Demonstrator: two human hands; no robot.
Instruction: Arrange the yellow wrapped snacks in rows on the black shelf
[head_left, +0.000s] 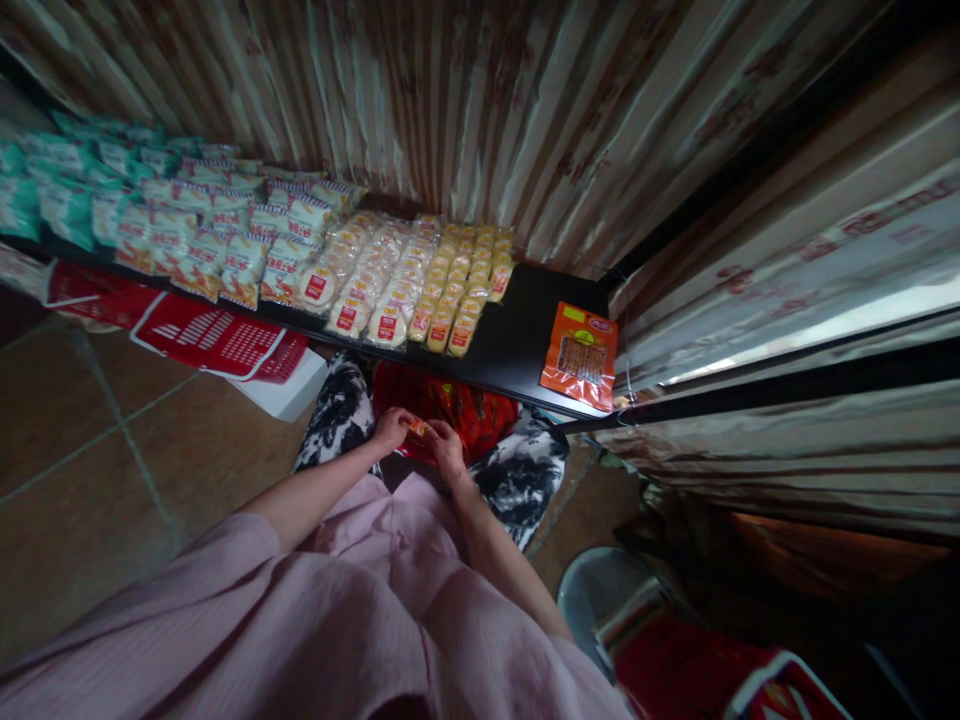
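Note:
My left hand (391, 430) and my right hand (448, 450) meet low in the middle of the view, just above my knees. Both are closed on a small orange snack packet (417, 429) held between them. Right behind them sits a red bag (457, 405) full of similar packets, wedged between my black-and-white patterned trouser legs. Above it runs a black shelf (517, 330) with rows of packaged biscuits (390, 285) and one orange packet (581, 357) lying alone at its right end.
Green and red-white packets (157, 215) fill the shelf's left part. Red shopping baskets (217, 340) lie on the tiled floor at left. A curtain (525, 110) hangs behind the shelf. A grey stool (600, 595) and another red basket (750, 680) stand at lower right.

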